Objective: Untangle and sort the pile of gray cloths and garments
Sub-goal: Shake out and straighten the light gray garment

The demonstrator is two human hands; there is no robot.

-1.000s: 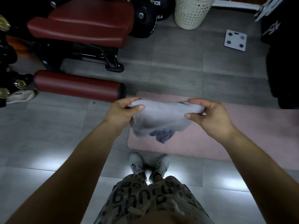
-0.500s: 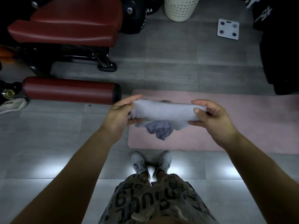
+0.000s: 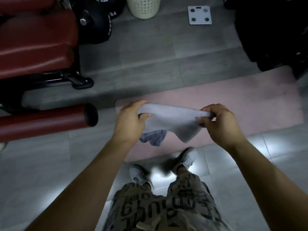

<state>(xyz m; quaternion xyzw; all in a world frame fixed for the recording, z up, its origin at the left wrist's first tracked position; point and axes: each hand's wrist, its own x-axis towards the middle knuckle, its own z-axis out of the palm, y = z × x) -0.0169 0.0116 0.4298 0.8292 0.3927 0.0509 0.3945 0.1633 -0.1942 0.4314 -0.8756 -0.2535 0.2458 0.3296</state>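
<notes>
The pink mat (image 3: 233, 100) crosses the middle of the frame. Its left end stops near the black cap of a red padded roller (image 3: 41, 124) at middle left, and its lower edge lies just above the person's sneakers (image 3: 186, 160). Gray tiled floor (image 3: 41, 172) spreads across the lower left and forms a band between the mat and the pale perforated basket (image 3: 143, 7) at top centre. A red padded bench (image 3: 36, 44) fills the upper left, a white square scale (image 3: 200, 15) sits at upper right, and dark bulk closes the right edge.

A pale gray cloth (image 3: 170, 120), smooth and soft-looking, is stretched between both hands above the mat's left end, its lower edge sagging to a blunt point. The left hand (image 3: 131, 119) grips one end, fingers curled over the top. The right hand (image 3: 220, 124) pinches the other end, bunched into folds. A darker bluish-gray garment (image 3: 154, 139), crumpled, shows just under the cloth; I cannot tell whether it hangs or lies on the mat.
</notes>
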